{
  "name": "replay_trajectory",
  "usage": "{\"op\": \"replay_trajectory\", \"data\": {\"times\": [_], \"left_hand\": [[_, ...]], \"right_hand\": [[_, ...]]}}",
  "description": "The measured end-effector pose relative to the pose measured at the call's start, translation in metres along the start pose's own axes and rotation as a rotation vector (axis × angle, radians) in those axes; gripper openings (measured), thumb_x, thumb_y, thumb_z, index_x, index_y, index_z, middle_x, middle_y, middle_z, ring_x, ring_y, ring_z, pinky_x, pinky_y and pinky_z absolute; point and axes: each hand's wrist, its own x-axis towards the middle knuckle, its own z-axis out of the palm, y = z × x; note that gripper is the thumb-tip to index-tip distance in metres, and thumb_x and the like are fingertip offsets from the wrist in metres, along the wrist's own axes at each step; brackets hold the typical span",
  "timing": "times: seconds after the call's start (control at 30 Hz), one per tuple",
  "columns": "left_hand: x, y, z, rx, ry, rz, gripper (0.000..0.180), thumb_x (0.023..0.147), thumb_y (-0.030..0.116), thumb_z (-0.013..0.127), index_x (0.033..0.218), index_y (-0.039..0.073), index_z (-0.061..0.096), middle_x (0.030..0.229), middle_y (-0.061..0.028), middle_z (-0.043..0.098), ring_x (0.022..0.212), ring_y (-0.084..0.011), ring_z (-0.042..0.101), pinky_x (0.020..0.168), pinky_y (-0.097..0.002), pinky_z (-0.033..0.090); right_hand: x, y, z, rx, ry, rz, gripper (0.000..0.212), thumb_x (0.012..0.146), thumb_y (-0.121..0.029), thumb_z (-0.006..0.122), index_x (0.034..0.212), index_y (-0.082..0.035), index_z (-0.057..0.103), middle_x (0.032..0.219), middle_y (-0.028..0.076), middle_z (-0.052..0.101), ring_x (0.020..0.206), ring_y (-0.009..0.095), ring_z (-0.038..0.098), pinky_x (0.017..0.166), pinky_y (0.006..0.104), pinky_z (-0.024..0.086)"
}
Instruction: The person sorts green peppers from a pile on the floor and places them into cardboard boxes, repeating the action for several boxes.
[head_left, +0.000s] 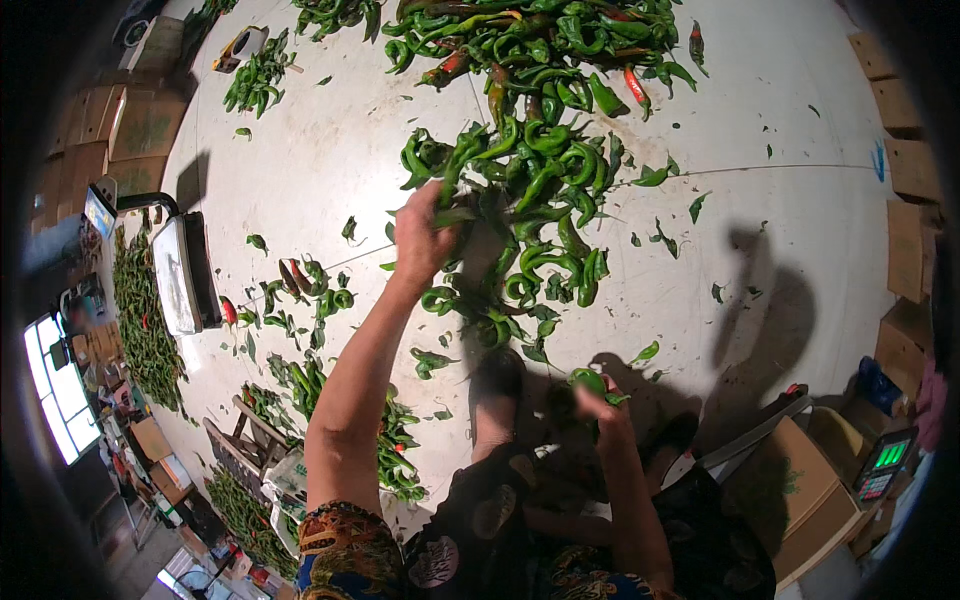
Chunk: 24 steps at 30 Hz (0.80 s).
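Long, curled green peppers (560, 165) lie in a loose heap on the pale floor in front of me. My left hand (422, 238) reaches to the left side of this heap, its fingers closed around a green pepper (456, 214); the fingertips are partly hidden. Closer to my body, my right hand (598, 402) is low near my knees, closed on green peppers (588, 380). How many it holds I cannot tell, as the hand is blurred and in shadow.
A larger pepper pile (560, 40) with some red ones lies beyond. To the left are a platform scale (175, 275), a small wooden stool (245, 435) and more pepper piles (145, 310). Cardboard boxes (790, 490) and a lit scale display (886, 457) stand at right.
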Motion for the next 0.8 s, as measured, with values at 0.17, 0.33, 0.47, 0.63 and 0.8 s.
{"op": "replay_trajectory", "data": {"times": [0.17,0.33,0.47,0.63,0.8], "left_hand": [[0.051,0.013,0.037,0.555,-0.026,0.245,0.036,0.065,0.004,0.065,0.097,0.018,0.067,0.094,-0.0077,0.054,0.098,-0.0288,0.05,0.075,-0.0404,0.044],[0.053,0.012,0.049,0.44,-0.092,0.342,0.036,0.065,0.005,0.066,0.099,0.019,0.068,0.097,-0.008,0.053,0.099,-0.0293,0.05,0.078,-0.0402,0.043],[0.049,0.005,0.043,0.166,-0.101,0.141,0.028,0.067,0.012,0.07,0.095,0.009,0.065,0.094,-0.0162,0.06,0.092,-0.0368,0.057,0.075,-0.0433,0.048],[0.031,-0.001,0.02,-0.029,-0.325,-0.019,0.034,0.072,0.015,0.068,0.102,0.004,0.06,0.09,-0.0215,0.065,0.087,-0.0399,0.063,0.076,-0.0429,0.05],[0.004,-0.007,0.02,0.007,-0.193,0.153,0.039,0.067,0.008,0.068,0.104,0.004,0.056,0.086,-0.022,0.064,0.087,-0.0426,0.06,0.075,-0.0468,0.05]], "right_hand": [[-0.001,0.005,-0.001,-0.153,-0.032,-0.114,0.012,0.085,-0.014,0.067,0.094,-0.007,0.062,0.07,-0.002,0.052,0.063,0.01,0.048,0.06,0.0292,0.04],[-0.003,0.004,-0.005,-0.226,-0.008,-0.179,0.012,0.086,-0.014,0.066,0.093,-0.006,0.062,0.074,-0.003,0.054,0.064,0.01,0.049,0.061,0.0285,0.041],[-0.007,-0.007,0.005,-0.104,0.019,0.017,0.014,0.086,-0.012,0.062,0.097,-0.003,0.062,0.081,0.001,0.055,0.07,0.013,0.051,0.065,0.0292,0.042],[-0.006,-0.005,0.001,0.022,0.017,0.042,0.016,0.085,-0.016,0.067,0.097,-0.006,0.063,0.074,-0.003,0.054,0.067,0.009,0.047,0.062,0.0263,0.04],[-0.003,0.005,-0.001,-0.036,0.019,0.07,0.017,0.085,-0.016,0.067,0.098,-0.006,0.063,0.073,-0.002,0.054,0.066,0.009,0.047,0.063,0.0261,0.039]]}}
